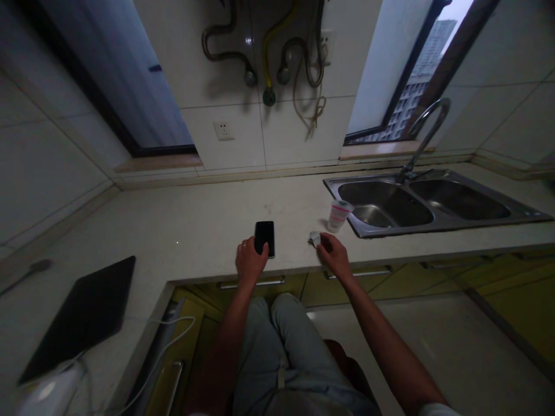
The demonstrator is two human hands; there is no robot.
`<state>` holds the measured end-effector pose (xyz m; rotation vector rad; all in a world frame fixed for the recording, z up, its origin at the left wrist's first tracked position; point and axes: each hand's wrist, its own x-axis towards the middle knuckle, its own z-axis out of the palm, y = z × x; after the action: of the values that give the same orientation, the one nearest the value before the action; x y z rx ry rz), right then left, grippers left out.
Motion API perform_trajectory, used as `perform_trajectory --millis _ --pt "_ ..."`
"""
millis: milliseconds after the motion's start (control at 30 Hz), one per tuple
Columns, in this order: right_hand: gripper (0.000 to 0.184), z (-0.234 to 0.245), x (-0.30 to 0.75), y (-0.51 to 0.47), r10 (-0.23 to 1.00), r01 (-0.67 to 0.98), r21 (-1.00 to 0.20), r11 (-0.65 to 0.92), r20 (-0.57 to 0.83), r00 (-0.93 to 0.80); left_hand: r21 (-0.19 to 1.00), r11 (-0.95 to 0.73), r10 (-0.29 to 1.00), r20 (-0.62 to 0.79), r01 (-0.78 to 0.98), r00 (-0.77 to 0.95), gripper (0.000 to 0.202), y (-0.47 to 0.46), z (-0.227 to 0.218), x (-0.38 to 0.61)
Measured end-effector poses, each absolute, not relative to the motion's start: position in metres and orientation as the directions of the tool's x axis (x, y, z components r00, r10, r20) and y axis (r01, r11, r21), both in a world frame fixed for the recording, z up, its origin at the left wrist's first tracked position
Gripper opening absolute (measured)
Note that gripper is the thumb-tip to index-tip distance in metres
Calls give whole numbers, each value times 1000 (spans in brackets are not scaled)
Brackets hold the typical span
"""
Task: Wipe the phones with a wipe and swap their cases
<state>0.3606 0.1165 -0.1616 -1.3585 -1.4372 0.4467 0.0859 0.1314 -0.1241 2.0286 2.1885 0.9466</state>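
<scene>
Left grip [251,261]: narrow, fingers on the near edge of the phone; cannot tell if holding or only touching.
Right grip [333,255]: narrow, curled over a white scrap; cannot tell if pinching it.
Phone [264,238]: black, flat on the counter [195,222], near its front edge.
Scrap [314,238]: crumpled, on the counter, between phone and cup.
Nearby: plastic cup [339,215], upright, just beside the steel sink [416,227].

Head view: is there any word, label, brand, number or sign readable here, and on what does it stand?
No text can be read. The clear plastic cup has a pink printed band, too blurred to read; the black smartphone shows only a dark screen.
</scene>
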Motion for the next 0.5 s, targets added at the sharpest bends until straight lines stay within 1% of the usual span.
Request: perform_trajectory --millis 167,300,400,500 --pt "42 -161 361 116 870 519 -801 298 451 196 422 -47 908 395 905 -137 47 133 -129 83" --pt "40 -161 362 115 882 507 -807 303 439 171 423 -52 913 387 905 -128 49 131 -133 80" --pt "39 -161 362 114 885 501 -809 306 437 164 420 -30 926 354 907 -133 52 128 -132 81" --pt "38 -159 360 113 877 511 -800 314 450 167 398 15 944 298 917 -145 62 126 -125 88"
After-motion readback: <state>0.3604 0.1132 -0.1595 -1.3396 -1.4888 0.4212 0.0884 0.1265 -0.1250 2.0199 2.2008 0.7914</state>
